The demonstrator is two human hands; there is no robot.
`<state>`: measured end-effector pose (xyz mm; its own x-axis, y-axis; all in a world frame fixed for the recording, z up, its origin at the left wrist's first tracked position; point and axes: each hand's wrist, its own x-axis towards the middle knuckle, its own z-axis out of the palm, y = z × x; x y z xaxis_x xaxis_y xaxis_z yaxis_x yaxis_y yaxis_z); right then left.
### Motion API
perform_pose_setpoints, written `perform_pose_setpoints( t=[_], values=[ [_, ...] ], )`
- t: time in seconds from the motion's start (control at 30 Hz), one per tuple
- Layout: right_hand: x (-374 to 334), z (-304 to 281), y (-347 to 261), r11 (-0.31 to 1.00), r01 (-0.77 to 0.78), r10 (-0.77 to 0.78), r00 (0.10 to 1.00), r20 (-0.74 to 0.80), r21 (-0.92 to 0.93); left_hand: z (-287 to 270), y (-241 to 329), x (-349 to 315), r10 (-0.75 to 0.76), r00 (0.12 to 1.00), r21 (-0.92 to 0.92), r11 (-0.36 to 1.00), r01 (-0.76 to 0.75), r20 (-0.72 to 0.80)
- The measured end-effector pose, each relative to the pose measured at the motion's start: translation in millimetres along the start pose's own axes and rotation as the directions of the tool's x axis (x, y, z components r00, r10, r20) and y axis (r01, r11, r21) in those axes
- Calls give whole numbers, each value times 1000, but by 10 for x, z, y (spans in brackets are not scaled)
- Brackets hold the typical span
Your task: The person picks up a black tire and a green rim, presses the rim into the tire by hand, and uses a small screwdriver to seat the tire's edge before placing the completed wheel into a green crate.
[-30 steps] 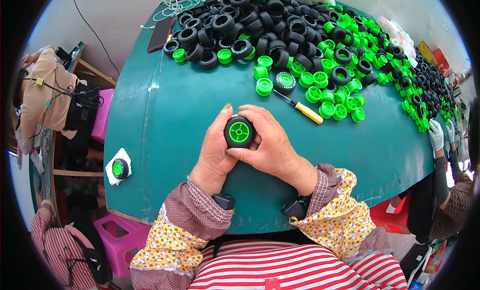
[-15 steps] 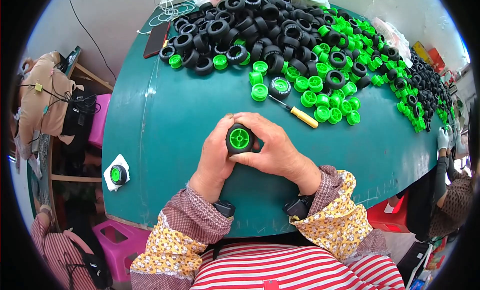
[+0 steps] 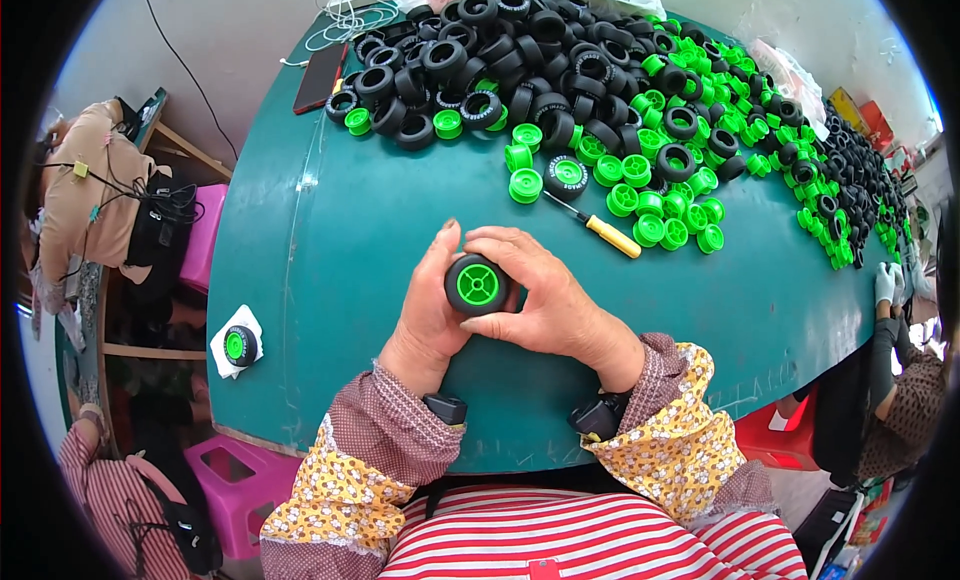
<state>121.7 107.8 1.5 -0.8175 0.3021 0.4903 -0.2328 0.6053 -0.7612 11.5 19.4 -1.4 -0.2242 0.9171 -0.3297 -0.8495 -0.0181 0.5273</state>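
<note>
Between my two hands, above the near middle of the table, is a toy wheel [image 3: 477,285]: a black tire with a green spoked rim facing up. My right hand [image 3: 545,292] grips it, with the thumb at its near side and the fingers over the far side. My left hand [image 3: 428,298] cups its left side, the thumb lifted off and the other fingers mostly hidden behind the wheel. Beyond my hands lie a screwdriver [image 3: 610,235] with a yellow handle and another assembled wheel [image 3: 566,177].
A pile of black tires [image 3: 480,60] covers the far side, mixed with green rims [image 3: 648,230] toward the right. On the left, a wheel [image 3: 238,346] sits on white paper [image 3: 222,358]. A dark flat phone-like object [image 3: 318,80] lies far left. Gloved hands [image 3: 888,282] of another person show far right.
My left thumb has lifted away from the wheel, uncovering more of the tire. The wheel stays in my hands almost in place. The whole view has shifted slightly.
</note>
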Motion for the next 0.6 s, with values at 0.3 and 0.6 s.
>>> perform_pose_setpoints(
  t=[0.3, 0.6],
  values=[
    [-12, 36, -47, 998, -22, 24, 999, -29, 63, 46, -86, -32, 231, 972, -20, 973, -232, -37],
    [-20, 54, 36, 994, -37, 24, 991, -132, -100, 33, -9, 39, 273, 961, 104, 958, -269, -32]
  ],
)
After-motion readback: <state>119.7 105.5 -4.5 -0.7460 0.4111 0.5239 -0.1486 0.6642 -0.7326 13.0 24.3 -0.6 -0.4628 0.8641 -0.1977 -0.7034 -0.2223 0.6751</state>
